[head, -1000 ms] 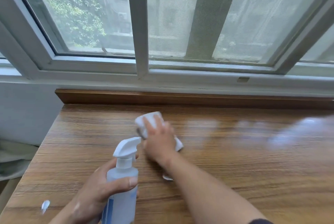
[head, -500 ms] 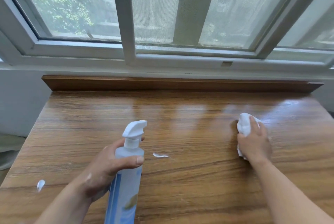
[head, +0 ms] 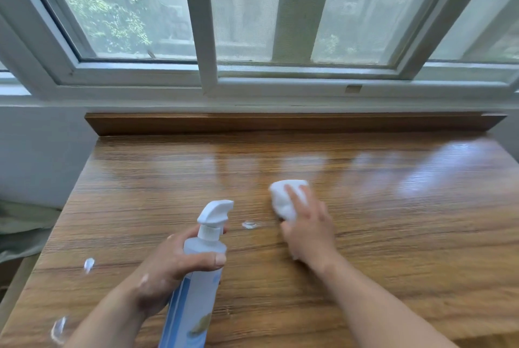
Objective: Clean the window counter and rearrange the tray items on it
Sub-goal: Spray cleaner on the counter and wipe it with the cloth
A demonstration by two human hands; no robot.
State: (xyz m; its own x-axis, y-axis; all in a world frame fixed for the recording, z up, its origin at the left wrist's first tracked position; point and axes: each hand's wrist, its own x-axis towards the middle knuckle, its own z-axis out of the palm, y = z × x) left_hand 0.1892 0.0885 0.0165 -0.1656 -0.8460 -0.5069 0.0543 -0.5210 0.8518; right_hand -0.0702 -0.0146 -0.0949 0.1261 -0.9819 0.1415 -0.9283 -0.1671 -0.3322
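Note:
My left hand (head: 174,266) grips a translucent spray bottle (head: 200,288) with a white trigger head, held upright above the near part of the wooden counter (head: 393,235). My right hand (head: 307,227) presses a crumpled white cloth (head: 285,198) flat onto the counter near its middle, fingers lying over the cloth. A small white blob of foam (head: 248,224) sits on the wood between the bottle and the cloth. No tray is in view.
Two more white blobs lie near the counter's left edge, one (head: 89,264) by the edge and another (head: 57,329) at the front corner. A raised wooden back ledge (head: 280,123) runs under the window frame (head: 207,38). The counter drops off at left.
My right hand swept the cloth from the counter's left-middle far to the right, then back toward the middle. My left hand kept the bottle in nearly the same place.

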